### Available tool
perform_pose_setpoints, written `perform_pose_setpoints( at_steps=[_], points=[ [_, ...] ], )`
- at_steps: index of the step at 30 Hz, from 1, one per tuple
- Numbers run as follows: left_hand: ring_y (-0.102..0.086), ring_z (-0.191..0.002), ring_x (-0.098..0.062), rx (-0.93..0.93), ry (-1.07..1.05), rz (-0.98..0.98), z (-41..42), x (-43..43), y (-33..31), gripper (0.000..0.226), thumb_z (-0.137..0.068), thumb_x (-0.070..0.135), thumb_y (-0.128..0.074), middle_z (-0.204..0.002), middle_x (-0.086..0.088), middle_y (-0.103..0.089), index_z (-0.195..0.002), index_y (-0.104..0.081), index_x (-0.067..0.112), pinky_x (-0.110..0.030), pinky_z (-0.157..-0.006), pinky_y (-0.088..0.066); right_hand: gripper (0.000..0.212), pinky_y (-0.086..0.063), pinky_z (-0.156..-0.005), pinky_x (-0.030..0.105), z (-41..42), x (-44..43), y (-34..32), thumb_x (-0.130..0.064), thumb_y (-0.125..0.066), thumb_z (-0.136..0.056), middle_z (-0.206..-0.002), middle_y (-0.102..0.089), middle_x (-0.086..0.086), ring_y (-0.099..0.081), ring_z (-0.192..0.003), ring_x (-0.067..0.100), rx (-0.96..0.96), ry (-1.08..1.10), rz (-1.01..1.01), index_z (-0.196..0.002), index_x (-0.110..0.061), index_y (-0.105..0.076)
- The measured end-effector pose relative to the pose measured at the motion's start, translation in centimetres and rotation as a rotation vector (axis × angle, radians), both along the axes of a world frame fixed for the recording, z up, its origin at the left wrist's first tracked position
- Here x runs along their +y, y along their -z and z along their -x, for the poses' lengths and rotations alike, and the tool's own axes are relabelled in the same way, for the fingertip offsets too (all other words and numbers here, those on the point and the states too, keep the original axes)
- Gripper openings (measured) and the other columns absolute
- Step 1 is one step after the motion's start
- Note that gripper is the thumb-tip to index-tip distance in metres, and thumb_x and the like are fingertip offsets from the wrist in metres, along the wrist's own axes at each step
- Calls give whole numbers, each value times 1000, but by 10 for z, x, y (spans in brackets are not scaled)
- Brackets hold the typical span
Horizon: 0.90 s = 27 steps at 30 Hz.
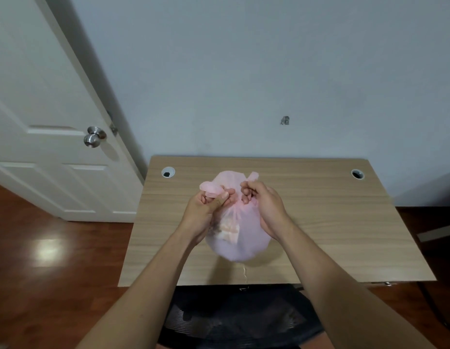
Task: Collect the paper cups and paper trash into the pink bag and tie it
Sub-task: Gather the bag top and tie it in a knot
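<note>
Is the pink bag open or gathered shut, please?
Gathered shut: left hand and right hand pinch the bag at its neck; knotted, cannot tell.

Wall (244,71): plain pale blue-grey, one small dark mark (284,120) above the table. White panelled door (42,96) on the left, standing open at an angle, with a round brushed-metal knob (94,136). Floor (42,273): glossy reddish-brown wood, with a bright glare patch (49,249) on the left side. Table (332,222): light wood-grain top, far edge against the wall, two round cable holes at the far corners, left (168,172) and right (357,174). Black mesh chair (239,316) at the table's near edge. Lighting is soft and even. Right of the table the area is dark, details unclear.
</note>
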<state>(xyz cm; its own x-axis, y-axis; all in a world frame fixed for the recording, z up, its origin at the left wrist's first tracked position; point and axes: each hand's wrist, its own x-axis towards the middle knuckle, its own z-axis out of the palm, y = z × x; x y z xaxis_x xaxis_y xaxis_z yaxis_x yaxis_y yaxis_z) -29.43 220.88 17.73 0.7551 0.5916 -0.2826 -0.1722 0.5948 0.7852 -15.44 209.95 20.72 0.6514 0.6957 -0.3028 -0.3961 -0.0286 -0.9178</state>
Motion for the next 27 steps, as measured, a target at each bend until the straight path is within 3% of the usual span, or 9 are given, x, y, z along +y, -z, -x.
perform_pose_setpoints(
  at_steps=[3, 7, 9, 11, 13, 18, 21, 24, 27],
  points=[
    [-71, -125, -37, -49, 27, 46, 0, -1, 4, 38, -102, -6, -63, -136, -30, -68, -134, -53, -24, -41, -108, -57, 28, -50, -95, 33, 1, -6, 5, -3, -54, -106, -83, -70, 0, -63, -85, 17, -72, -91, 35, -114, -6, -80],
    [-70, -125, -42, -67, 0, 55, -2, -7, 0, 37, -105, -4, -60, -131, -35, -69, -131, -48, -26, -38, -105, -60, 32, -58, -94, 27, 3, -11, 6, 0, -53, -112, -99, -79, 0, -75, -98, 14, -151, -158, 28, -134, -10, -73],
    [-76, -115, -39, -48, -36, 40, -2, -8, -4, 24, -106, 0, -62, -123, -34, -73, -123, -55, -15, -38, -104, -61, 34, -57, -91, 26, 3, -10, 8, 3, -54, -111, -99, -80, 2, -73, -89, 13, -150, -123, -5, -144, -7, -59],
    [-81, -86, -24, 1, -84, 33, -2, -8, -5, 17, -103, 4, -66, -107, -25, -78, -116, -58, -2, -36, -96, -62, 35, -57, -91, 29, 1, -10, 12, -1, -56, -112, -104, -83, 6, -72, -86, 15, -148, -86, -7, -146, -7, -47],
    [-70, -67, -13, 22, -78, 23, -1, -6, -2, 20, -96, 12, -73, -95, -17, -74, -109, -63, 1, -34, -90, -64, 35, -58, -91, 28, -1, -12, 13, -11, -60, -113, -108, -84, 6, -74, -92, 16, -172, -69, 31, -143, -7, -42],
    [-55, -68, -15, 62, 12, -33, 1, -6, -5, 17, -98, 24, -70, -81, -10, -63, -92, -76, 10, -28, -75, -56, 31, -55, -87, 20, -3, -13, 12, -19, -66, -111, -92, -85, 1, -78, -95, 7, -242, -68, 102, -134, -6, -51],
    [-54, -63, -14, 78, 58, -74, 1, -4, -8, 14, -108, 10, -59, -76, -10, -64, -109, -73, 8, -22, -68, -51, 22, -58, -89, 26, -3, -13, 12, -16, -65, -111, -92, -84, 7, -78, -91, 13, -257, -122, 102, -129, -4, -61],
    [-55, -63, -15, 63, 175, -67, 1, 0, -11, 33, -108, 6, -60, -83, -14, -64, -141, -62, 5, -20, -64, -51, 16, -59, -91, 39, -4, -16, 11, -5, -64, -109, -99, -82, 19, -74, -89, 22, -233, -171, 82, -122, -5, -74],
    [-57, -65, -13, 74, 258, -67, 1, 3, -10, 45, -107, 9, -63, -98, -18, -65, -151, -54, 8, -19, -66, -53, 23, -60, -87, 36, 0, -21, 5, 6, -65, -103, -94, -81, 19, -73, -84, 20, -283, -240, 88, -113, -7, -82]
  ],
)
